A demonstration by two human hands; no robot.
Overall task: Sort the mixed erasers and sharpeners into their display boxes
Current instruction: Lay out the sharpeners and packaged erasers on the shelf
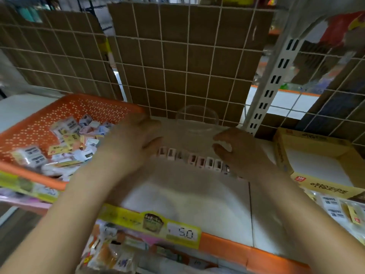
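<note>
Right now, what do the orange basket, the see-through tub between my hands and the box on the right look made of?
Orange basket: likely moulded plastic, matt, its walls perforated with small holes.
See-through tub: clear plastic, perhaps glass; the wire grid shows through it.
Box: yellow printed cardboard with folded flaps and a plain white inside.

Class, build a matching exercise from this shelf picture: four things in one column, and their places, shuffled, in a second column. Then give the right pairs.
Column 1
1. orange basket
2. clear jar
3. yellow cardboard box
4. row of small sharpeners

Column 2
A. far right of the shelf, open
B. far left, filled with mixed packets
C. at the back, between left hand and right hand
D. lined up on the shelf in front of the jar

Pairs: 1-B, 2-C, 3-A, 4-D
</note>
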